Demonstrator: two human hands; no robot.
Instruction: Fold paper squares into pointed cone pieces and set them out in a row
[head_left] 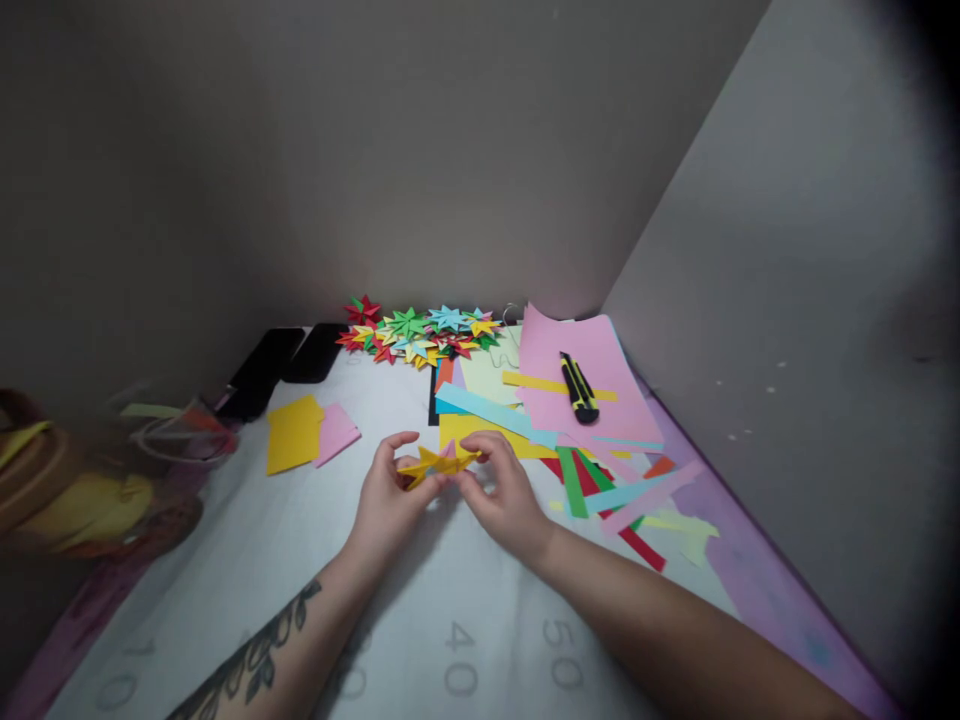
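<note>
A folded paper star (436,464), mostly yellow with some pink, is held up over the middle of the white table cover. My left hand (396,480) grips its left side between thumb and fingers. On the other side, my right hand (499,485) pinches the star's right points, with the thumb below. Both thumbs come close together at the front of the star. Beyond my hands lies a yellow paper sheet (487,437), partly hidden by my right hand. Yellow paper squares (294,434) and pink paper squares (337,434) lie to the left.
Several finished paper stars (409,325) are heaped at the back. A box cutter (578,388) rests on pink sheets (574,350). Cut paper strips (615,495) scatter at right. Two black phones (315,353) lie back left, near a bag (75,490) at the edge.
</note>
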